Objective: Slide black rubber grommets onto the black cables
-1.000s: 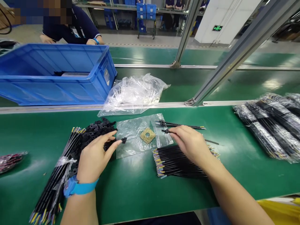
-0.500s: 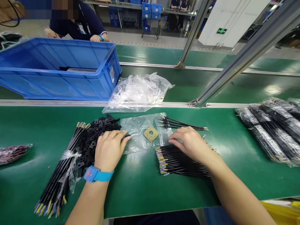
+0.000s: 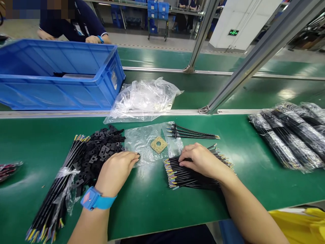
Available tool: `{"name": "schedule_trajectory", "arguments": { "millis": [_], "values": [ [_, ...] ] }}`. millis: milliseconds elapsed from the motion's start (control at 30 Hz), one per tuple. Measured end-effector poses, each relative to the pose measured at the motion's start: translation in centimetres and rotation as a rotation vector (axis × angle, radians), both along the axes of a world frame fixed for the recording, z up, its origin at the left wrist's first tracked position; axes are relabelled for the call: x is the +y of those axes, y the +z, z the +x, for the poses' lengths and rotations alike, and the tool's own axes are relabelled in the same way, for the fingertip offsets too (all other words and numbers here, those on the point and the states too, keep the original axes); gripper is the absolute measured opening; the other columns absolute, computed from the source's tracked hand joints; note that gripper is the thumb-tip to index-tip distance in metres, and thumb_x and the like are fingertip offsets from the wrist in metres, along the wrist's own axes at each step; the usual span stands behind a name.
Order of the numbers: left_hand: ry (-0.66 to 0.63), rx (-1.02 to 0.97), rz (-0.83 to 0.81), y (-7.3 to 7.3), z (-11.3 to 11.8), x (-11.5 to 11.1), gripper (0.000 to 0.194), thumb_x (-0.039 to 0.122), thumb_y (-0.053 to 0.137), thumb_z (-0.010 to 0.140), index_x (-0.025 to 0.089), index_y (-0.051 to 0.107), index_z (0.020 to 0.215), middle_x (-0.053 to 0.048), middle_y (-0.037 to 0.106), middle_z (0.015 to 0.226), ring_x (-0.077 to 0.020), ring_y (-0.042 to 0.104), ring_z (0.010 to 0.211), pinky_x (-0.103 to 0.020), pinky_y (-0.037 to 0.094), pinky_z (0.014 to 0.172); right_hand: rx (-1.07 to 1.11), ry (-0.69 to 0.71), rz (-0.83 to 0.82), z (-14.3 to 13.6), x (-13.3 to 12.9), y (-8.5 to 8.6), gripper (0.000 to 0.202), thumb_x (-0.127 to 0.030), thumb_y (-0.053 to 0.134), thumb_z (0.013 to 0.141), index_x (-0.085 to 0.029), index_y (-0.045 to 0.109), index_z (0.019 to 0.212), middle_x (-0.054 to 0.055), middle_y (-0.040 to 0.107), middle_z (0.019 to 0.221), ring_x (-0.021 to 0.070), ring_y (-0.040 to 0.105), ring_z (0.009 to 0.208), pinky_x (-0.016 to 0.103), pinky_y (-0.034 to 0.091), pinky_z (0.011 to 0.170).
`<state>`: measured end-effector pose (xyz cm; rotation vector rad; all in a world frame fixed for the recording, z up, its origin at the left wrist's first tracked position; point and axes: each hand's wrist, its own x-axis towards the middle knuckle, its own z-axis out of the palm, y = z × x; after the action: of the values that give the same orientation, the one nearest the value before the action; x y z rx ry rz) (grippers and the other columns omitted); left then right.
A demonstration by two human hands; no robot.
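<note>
Fingers of the right hand point(image 3: 200, 160), earlier pinching one wire at 12 o'clock, now press together on the loose wires point(image 3: 193, 171); left hand point(image 3: 115, 171) fingertips close on a clip point(image 3: 137, 156) beside the clip pile point(image 3: 101, 152) at 9 o'clock.

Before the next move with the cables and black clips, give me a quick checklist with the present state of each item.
1. Right hand on the loose cable pile: ok, fingers rest on the cable tops.
2. One single cable pinched: cannot tell, the fingers hide the grip.
3. Left hand at the black clip heap: ok, fingertips at its right edge, by the flat clear bag.
4. Clip held in the left hand: cannot tell, fingertips cover it.
5. Finished cables lying apart from the pile: ok, they lie beyond it.
6. Wrapped cable bundle away from both hands: ok, it lies left of the left wrist.
</note>
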<state>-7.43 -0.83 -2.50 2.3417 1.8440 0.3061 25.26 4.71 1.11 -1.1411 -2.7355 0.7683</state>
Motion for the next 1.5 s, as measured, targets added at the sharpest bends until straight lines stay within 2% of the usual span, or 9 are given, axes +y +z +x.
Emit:
{"name": "schedule_trajectory", "arguments": {
  "millis": [233, 333, 433, 700, 1067, 1167, 1267, 1400, 1500],
  "values": [
    [-0.009, -0.128, -0.079, 0.6, -0.2, 0.1, 0.030, 0.034, 0.050, 0.100, 0.025, 0.078, 0.094, -0.007, 0.083, 0.104, -0.0283, 0.079, 0.090, -0.037, 0.061, 0.077, 0.014, -0.035, 0.022, -0.3, -0.1, -0.2, 0.009, -0.012, 0.072, 0.097, -0.020, 0.076, 0.100, 0.004, 0.076, 0.099, 0.0197, 0.071, 0.092, 0.033, 0.052, 0.085],
    [0.068, -0.167, -0.093, 0.7, 0.1, 0.1, 0.029, 0.032, 0.050, 0.099, 0.026, 0.076, 0.110, -0.006, 0.081, 0.102, -0.0268, 0.078, 0.087, -0.035, 0.061, 0.072, -0.040, -0.048, 0.072, -0.2, 0.2, -0.8, 0.011, -0.016, 0.069, 0.100, -0.021, 0.077, 0.107, 0.006, 0.078, 0.105, 0.0228, 0.072, 0.096, 0.038, 0.053, 0.089],
    [0.079, -0.145, -0.110, 0.8, 0.2, 0.0, 0.038, 0.033, 0.049, 0.100, 0.025, 0.076, 0.124, -0.008, 0.080, 0.108, -0.0270, 0.078, 0.089, -0.035, 0.061, 0.072, -0.053, -0.047, 0.066, -0.1, 0.3, -0.9, 0.007, -0.015, 0.071, 0.099, -0.020, 0.075, 0.100, 0.005, 0.077, 0.099, 0.0224, 0.071, 0.092, 0.037, 0.052, 0.086],
    [0.047, -0.097, -0.125, 0.5, -0.4, -0.3, 0.043, 0.037, 0.047, 0.099, 0.025, 0.078, 0.126, -0.009, 0.080, 0.118, -0.0293, 0.078, 0.090, -0.038, 0.062, 0.077, 0.037, -0.053, -0.027, 0.0, 0.8, -0.9, 0.013, -0.010, 0.072, 0.096, -0.021, 0.072, 0.102, 0.003, 0.075, 0.098, 0.0200, 0.069, 0.092, 0.034, 0.050, 0.087],
    [0.074, -0.121, -0.148, 0.4, -0.8, -0.2, 0.039, 0.037, 0.050, 0.100, 0.024, 0.078, 0.123, -0.010, 0.080, 0.114, -0.0285, 0.077, 0.090, -0.038, 0.062, 0.077, 0.147, -0.067, -0.099, 0.1, 0.9, -1.0, 0.014, -0.009, 0.067, 0.096, -0.022, 0.069, 0.099, 0.003, 0.073, 0.098, 0.0187, 0.068, 0.091, 0.031, 0.053, 0.082],
    [0.060, -0.156, -0.023, 0.7, -0.2, -0.2, 0.041, 0.050, 0.053, 0.101, 0.023, 0.080, 0.118, -0.012, 0.080, 0.112, -0.0313, 0.076, 0.098, -0.042, 0.062, 0.088, 0.277, -0.110, -0.081, -0.3, 0.6, -0.9, 0.011, -0.012, 0.063, 0.099, -0.022, 0.066, 0.101, 0.003, 0.073, 0.099, 0.0183, 0.069, 0.091, 0.031, 0.055, 0.082],
    [0.004, -0.329, 0.167, 1.2, 1.8, -0.6, 0.045, 0.058, 0.058, 0.101, 0.022, 0.078, 0.120, -0.011, 0.080, 0.111, -0.0265, 0.076, 0.095, -0.038, 0.063, 0.088, 0.394, -0.136, -0.010, -1.2, -0.1, -0.9, 0.008, -0.015, 0.063, 0.100, -0.022, 0.065, 0.101, 0.004, 0.072, 0.100, 0.0187, 0.070, 0.091, 0.031, 0.056, 0.083],
    [-0.153, -0.450, 0.322, 1.5, 4.7, -1.4, 0.036, 0.050, 0.061, 0.103, 0.023, 0.076, 0.122, -0.006, 0.083, 0.099, -0.0208, 0.078, 0.089, -0.032, 0.062, 0.084, 0.453, -0.094, 0.075, -2.2, -1.1, -0.9, 0.009, -0.015, 0.061, 0.103, -0.023, 0.066, 0.104, 0.005, 0.071, 0.099, 0.0190, 0.070, 0.092, 0.031, 0.058, 0.084],
    [-0.191, -0.444, 0.359, 1.3, 5.5, -1.6, 0.024, 0.039, 0.062, 0.105, 0.024, 0.079, 0.114, -0.005, 0.083, 0.093, -0.0196, 0.078, 0.085, -0.031, 0.061, 0.080, 0.471, -0.085, 0.077, -2.5, -1.5, -0.6, 0.009, -0.016, 0.060, 0.104, -0.023, 0.066, 0.104, 0.005, 0.071, 0.099, 0.0188, 0.070, 0.092, 0.032, 0.059, 0.084]
  ]
}}
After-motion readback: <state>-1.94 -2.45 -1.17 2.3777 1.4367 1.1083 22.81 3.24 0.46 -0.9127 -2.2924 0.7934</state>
